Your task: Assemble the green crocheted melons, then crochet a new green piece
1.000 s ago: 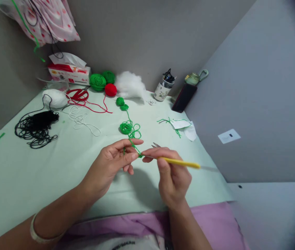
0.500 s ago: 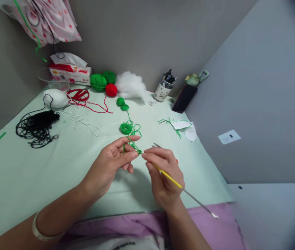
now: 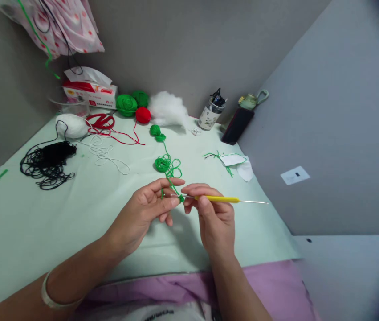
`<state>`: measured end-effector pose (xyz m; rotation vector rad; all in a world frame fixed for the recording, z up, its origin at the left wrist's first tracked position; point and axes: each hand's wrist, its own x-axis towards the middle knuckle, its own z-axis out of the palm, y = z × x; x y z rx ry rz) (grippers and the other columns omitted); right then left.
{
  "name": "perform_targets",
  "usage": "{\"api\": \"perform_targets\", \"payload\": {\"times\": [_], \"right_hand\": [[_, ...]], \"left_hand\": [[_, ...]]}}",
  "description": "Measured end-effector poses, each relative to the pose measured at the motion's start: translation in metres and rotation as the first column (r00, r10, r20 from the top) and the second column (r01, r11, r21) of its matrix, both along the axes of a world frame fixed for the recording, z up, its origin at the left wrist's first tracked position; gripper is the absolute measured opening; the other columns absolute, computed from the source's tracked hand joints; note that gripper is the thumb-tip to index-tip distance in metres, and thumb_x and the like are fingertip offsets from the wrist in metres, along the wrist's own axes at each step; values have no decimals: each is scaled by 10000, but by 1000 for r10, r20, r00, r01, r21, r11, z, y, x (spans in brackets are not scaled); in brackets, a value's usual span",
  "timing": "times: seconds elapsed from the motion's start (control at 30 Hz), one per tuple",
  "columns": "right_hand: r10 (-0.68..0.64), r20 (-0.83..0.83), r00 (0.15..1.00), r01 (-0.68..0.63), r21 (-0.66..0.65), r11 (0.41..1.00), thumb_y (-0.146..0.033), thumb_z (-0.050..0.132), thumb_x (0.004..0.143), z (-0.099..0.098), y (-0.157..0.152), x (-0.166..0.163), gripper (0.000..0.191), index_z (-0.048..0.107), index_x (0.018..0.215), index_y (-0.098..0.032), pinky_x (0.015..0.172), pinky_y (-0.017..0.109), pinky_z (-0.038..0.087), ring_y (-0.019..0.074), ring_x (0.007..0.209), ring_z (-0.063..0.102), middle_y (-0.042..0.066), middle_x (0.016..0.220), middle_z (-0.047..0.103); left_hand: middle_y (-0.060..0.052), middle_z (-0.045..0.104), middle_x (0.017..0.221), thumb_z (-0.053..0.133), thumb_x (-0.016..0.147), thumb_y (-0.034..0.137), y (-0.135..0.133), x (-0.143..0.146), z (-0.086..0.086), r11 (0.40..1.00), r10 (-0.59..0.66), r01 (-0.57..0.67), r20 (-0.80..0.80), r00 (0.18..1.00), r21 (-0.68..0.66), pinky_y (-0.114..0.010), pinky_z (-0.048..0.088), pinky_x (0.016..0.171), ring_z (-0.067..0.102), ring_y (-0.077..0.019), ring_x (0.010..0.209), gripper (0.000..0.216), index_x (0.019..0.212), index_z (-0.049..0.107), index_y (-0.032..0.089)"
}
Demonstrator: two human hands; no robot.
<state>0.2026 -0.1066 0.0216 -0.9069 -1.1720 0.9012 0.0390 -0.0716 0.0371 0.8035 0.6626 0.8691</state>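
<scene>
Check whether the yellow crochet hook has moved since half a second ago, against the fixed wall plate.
Yes: the outer end of the yellow crochet hook has swung upward in view, nearer the wall plate.

The light is soft and a bit dim. A gray, fuzzy shadow lies on the pale table (image 3: pixel 82 214) between the left hand (image 3: pixel 142 205) and right hand (image 3: pixel 218 218). Far right of the hands, the picture turns black and smudgy. Small words on the tissue box (image 3: pixel 104 96), past the left hand, look blurry.
</scene>
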Motion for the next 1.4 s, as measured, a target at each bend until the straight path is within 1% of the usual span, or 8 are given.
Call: {"api": "perform_targets", "payload": {"times": [0.33,0.47,0.6,0.8,0.9,1.13,1.33,1.4], "right_hand": [[-92,219,971,69,107,992,-248,501,1045,10,-7,3,195,691,1015,-215,668,328,616,161,718,719,61,933,761],[-317,600,734,36,432,901,-128,529,1000,6,-12,3,275,671,1203,-248,769,344,616,202,907,745,73,1004,766],[-463,723,513,-10,545,839,-78,579,959,1,-13,1,385,693,1273,-268,808,319,612,208,980,735,94,1114,742],[-255,365,895,147,298,943,-146,543,1003,9,-11,0,258,743,1108,-269,718,351,601,179,807,694,53,955,719],[-128,186,974,95,178,979,-195,561,1011,11,-6,-2,208,763,1012,-246,645,327,577,164,741,673,49,922,720],[-170,331,928,98,223,970,-106,589,984,8,-7,-4,249,755,1089,-259,750,328,598,175,874,703,40,984,766],[-414,669,618,39,500,865,-75,614,956,0,-11,-3,384,712,1269,-275,872,361,601,221,1060,706,102,1193,724],[-381,621,685,67,466,882,-65,598,960,2,-11,-2,382,719,1253,-279,866,361,600,209,1024,711,89,1148,733]], "left_hand": [[45,617,788,820,838,276,1,-2,1,997,47,-42,-72,996,72,-204,464,537,546,-57,542,295,1125,771,228],[44,636,788,841,820,256,-1,0,-1,986,100,-85,-103,990,142,-192,480,567,578,-75,606,363,1171,750,235],[49,601,752,829,835,263,-2,2,-2,1000,17,-16,25,1000,-10,-177,462,541,505,-54,562,407,1228,726,228],[72,475,678,836,828,224,1,0,3,988,-32,50,128,991,-146,-140,414,484,320,-13,492,296,1112,777,168],[48,572,775,823,839,216,-1,1,3,997,-27,35,117,993,-73,-151,449,495,365,-8,493,251,1086,787,198],[20,653,860,802,868,261,-3,3,-1,999,-42,42,49,998,4,-183,510,564,550,-46,575,259,1124,784,227],[37,587,756,846,824,283,-2,4,0,995,-2,9,74,997,-98,-161,452,514,436,-28,527,346,1156,786,206],[52,532,682,841,827,263,0,3,-1,988,-33,49,114,993,-145,-147,424,493,355,-23,505,328,1142,794,181]]}}
